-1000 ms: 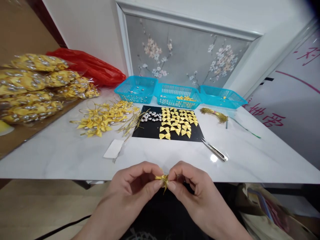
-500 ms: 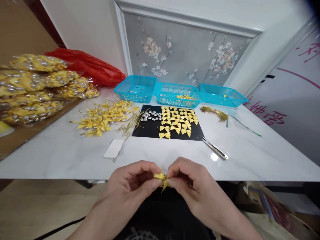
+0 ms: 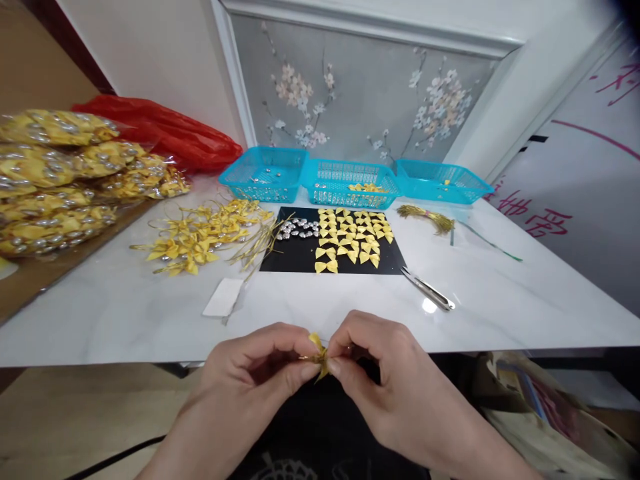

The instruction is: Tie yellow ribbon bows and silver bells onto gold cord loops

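Tabletop of white marbled surface [image 3: 285,300] in front of you, its near edge behind your busy fingers.

At your left sits a pile of clear bags packed with yellow-and-silver pieces [image 3: 55,177]; along the back stand three turquoise plastic mesh baskets [image 3: 320,195]. A flat black rectangular mat [image 3: 287,259] lies mid-table, beside a loose heap of yellow ribbon flowers [image 3: 200,233]. Your left hand [image 3: 235,377] and right hand [image 3: 400,380] each pinch, thumb to forefinger, a small yellow ribbon piece [image 3: 323,360] held between them at the table's near edge. Silver metal snips [image 3: 429,290] rest by the mat's near right corner. On the mat, yellow ribbon bows [image 3: 349,250] form columns right of shiny silver beads [image 3: 305,231].
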`<action>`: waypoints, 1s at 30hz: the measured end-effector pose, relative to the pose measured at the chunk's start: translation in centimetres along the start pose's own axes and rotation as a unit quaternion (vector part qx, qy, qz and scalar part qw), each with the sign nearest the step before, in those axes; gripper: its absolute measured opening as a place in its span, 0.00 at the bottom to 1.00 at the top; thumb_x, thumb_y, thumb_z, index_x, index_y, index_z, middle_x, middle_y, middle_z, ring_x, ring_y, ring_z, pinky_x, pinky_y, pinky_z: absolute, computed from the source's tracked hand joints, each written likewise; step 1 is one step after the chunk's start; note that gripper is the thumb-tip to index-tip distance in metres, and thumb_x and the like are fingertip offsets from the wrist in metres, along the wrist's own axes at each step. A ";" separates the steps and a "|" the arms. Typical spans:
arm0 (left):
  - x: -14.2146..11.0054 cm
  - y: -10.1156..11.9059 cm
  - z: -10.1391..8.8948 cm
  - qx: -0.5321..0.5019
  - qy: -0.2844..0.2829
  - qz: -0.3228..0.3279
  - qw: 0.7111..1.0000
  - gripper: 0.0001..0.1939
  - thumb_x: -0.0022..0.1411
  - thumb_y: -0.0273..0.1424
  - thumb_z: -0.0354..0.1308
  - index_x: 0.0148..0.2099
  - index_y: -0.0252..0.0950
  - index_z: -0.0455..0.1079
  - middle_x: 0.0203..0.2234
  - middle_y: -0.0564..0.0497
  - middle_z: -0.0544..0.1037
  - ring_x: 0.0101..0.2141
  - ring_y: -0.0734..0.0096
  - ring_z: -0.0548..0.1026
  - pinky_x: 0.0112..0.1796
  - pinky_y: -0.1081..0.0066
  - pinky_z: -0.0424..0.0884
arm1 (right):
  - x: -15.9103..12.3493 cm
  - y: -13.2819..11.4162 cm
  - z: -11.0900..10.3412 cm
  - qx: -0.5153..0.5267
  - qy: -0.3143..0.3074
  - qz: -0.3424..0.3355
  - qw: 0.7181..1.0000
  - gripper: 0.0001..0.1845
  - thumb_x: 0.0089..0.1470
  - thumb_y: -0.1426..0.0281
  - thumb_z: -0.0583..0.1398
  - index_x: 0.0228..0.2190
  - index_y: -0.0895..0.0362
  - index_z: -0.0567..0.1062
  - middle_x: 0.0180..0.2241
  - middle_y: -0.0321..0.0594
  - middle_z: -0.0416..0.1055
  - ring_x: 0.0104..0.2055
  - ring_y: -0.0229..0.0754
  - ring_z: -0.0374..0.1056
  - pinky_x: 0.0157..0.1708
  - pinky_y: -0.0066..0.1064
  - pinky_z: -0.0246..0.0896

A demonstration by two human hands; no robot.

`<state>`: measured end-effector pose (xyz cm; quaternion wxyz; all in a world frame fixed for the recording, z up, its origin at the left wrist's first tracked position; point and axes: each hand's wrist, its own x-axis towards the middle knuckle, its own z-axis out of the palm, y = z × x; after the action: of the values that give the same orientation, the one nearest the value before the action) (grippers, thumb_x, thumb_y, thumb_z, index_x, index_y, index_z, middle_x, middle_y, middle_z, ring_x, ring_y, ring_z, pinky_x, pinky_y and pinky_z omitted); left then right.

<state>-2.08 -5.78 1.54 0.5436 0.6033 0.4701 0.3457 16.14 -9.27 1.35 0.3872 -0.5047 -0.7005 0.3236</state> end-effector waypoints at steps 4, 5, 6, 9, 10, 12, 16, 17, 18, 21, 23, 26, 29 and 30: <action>0.1 0.0 0.2 0.020 0.020 0.028 0.999 0.02 0.52 0.29 0.67 0.28 0.40 0.80 0.27 0.52 0.83 0.29 0.68 0.78 0.32 0.76 0.74 | 0.0 -0.1 0.1 -0.023 0.003 -0.006 1.000 0.12 0.52 0.85 0.58 0.28 0.56 0.69 0.28 0.30 0.68 0.29 0.33 0.64 0.29 0.25 0.58; 0.1 0.0 0.2 0.028 0.023 0.033 0.999 0.03 0.53 0.29 0.66 0.27 0.40 0.80 0.27 0.52 0.82 0.29 0.68 0.78 0.31 0.77 0.74 | 0.0 0.0 0.1 -0.023 0.001 -0.007 1.000 0.11 0.53 0.84 0.59 0.28 0.56 0.69 0.28 0.30 0.68 0.29 0.33 0.64 0.29 0.25 0.58; 0.1 0.0 0.2 0.033 0.026 0.037 0.998 0.04 0.53 0.29 0.66 0.27 0.40 0.80 0.27 0.53 0.82 0.29 0.68 0.78 0.31 0.77 0.74 | 0.0 0.0 0.0 -0.019 -0.001 -0.010 1.000 0.11 0.54 0.84 0.59 0.28 0.56 0.70 0.28 0.31 0.69 0.29 0.33 0.65 0.30 0.25 0.59; 0.1 -0.1 0.2 0.037 0.036 0.030 0.998 0.05 0.54 0.29 0.65 0.26 0.41 0.80 0.26 0.53 0.82 0.29 0.69 0.78 0.32 0.77 0.74 | 0.0 0.0 -0.6 0.015 0.033 -0.040 0.999 0.10 0.59 0.80 0.57 0.31 0.55 0.74 0.31 0.35 0.73 0.34 0.36 0.69 0.35 0.27 0.64; 0.2 -0.1 0.2 0.037 0.038 0.027 0.998 0.05 0.54 0.29 0.65 0.26 0.41 0.80 0.26 0.53 0.82 0.29 0.69 0.78 0.32 0.77 0.74 | 0.0 -0.1 -0.8 0.037 0.056 -0.049 0.997 0.11 0.61 0.79 0.56 0.32 0.55 0.76 0.32 0.36 0.74 0.36 0.37 0.70 0.36 0.27 0.66; 0.2 -0.3 0.2 0.038 0.041 0.026 0.998 0.05 0.54 0.29 0.65 0.26 0.41 0.80 0.27 0.53 0.82 0.29 0.68 0.78 0.32 0.77 0.73 | 0.0 -0.5 -1.2 0.108 0.091 -0.049 0.989 0.11 0.62 0.77 0.56 0.34 0.55 0.78 0.32 0.36 0.75 0.34 0.36 0.72 0.35 0.26 0.68; 0.4 -0.4 0.4 0.031 0.078 0.014 0.996 0.04 0.51 0.29 0.66 0.25 0.42 0.81 0.28 0.52 0.84 0.30 0.65 0.79 0.34 0.74 0.75 | -0.3 -1.9 -1.3 0.298 0.050 -0.020 0.953 0.12 0.64 0.73 0.55 0.33 0.55 0.78 0.23 0.33 0.70 0.20 0.31 0.68 0.21 0.21 0.66; 0.4 -0.3 0.5 0.025 0.095 0.010 0.995 0.04 0.49 0.29 0.67 0.24 0.42 0.81 0.27 0.52 0.84 0.30 0.64 0.79 0.34 0.74 0.75 | -0.4 -2.2 -1.2 0.329 0.043 -0.020 0.943 0.12 0.65 0.72 0.55 0.33 0.55 0.78 0.24 0.32 0.68 0.17 0.29 0.65 0.18 0.20 0.62; 0.5 -0.1 0.6 0.019 0.107 0.006 0.994 0.03 0.47 0.29 0.68 0.23 0.42 0.81 0.26 0.52 0.84 0.29 0.64 0.79 0.33 0.73 0.75 | -0.5 -2.4 -1.2 0.347 0.039 -0.019 0.937 0.11 0.65 0.72 0.56 0.33 0.54 0.78 0.24 0.32 0.67 0.15 0.28 0.61 0.15 0.20 0.59; 0.6 0.5 0.9 0.002 0.128 0.006 0.992 0.04 0.42 0.27 0.69 0.21 0.43 0.81 0.23 0.53 0.83 0.27 0.64 0.79 0.32 0.73 0.76 | -0.8 -2.8 -1.0 0.368 0.035 -0.017 0.929 0.10 0.65 0.70 0.57 0.35 0.52 0.79 0.29 0.34 0.68 0.15 0.26 0.57 0.11 0.20 0.51; 0.6 0.8 1.1 0.002 0.132 0.010 0.991 0.04 0.43 0.27 0.68 0.21 0.43 0.81 0.24 0.53 0.84 0.28 0.63 0.79 0.32 0.73 0.76 | -0.8 -2.8 -0.9 0.377 0.043 -0.028 0.925 0.11 0.65 0.71 0.57 0.36 0.49 0.79 0.30 0.35 0.69 0.16 0.27 0.57 0.11 0.20 0.51; 0.5 0.8 1.2 0.029 0.117 0.011 0.993 0.04 0.47 0.30 0.67 0.22 0.41 0.81 0.26 0.51 0.85 0.28 0.61 0.80 0.34 0.71 0.76 | -0.4 -2.9 -1.0 0.357 0.065 -0.060 0.930 0.12 0.65 0.72 0.56 0.36 0.49 0.80 0.30 0.37 0.70 0.17 0.29 0.59 0.12 0.21 0.53; 0.4 0.4 1.2 0.049 0.106 0.010 0.993 0.05 0.50 0.32 0.66 0.23 0.40 0.80 0.29 0.49 0.86 0.29 0.60 0.80 0.35 0.68 0.77 | 0.2 -3.6 -1.3 0.314 0.098 -0.067 0.942 0.10 0.65 0.68 0.58 0.34 0.48 0.79 0.28 0.35 0.70 0.17 0.31 0.59 0.13 0.24 0.54; 0.3 0.3 1.1 0.048 0.110 0.012 0.993 0.05 0.50 0.32 0.66 0.23 0.40 0.80 0.29 0.49 0.86 0.29 0.59 0.81 0.35 0.68 0.77 | 0.4 -3.9 -1.5 0.304 0.112 -0.067 0.944 0.10 0.65 0.66 0.58 0.33 0.48 0.78 0.27 0.34 0.70 0.17 0.31 0.59 0.13 0.24 0.55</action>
<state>-0.91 -5.82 1.62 0.4550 0.5927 0.5357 0.3934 15.56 -9.89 5.42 0.6187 -0.3476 -0.5536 0.4358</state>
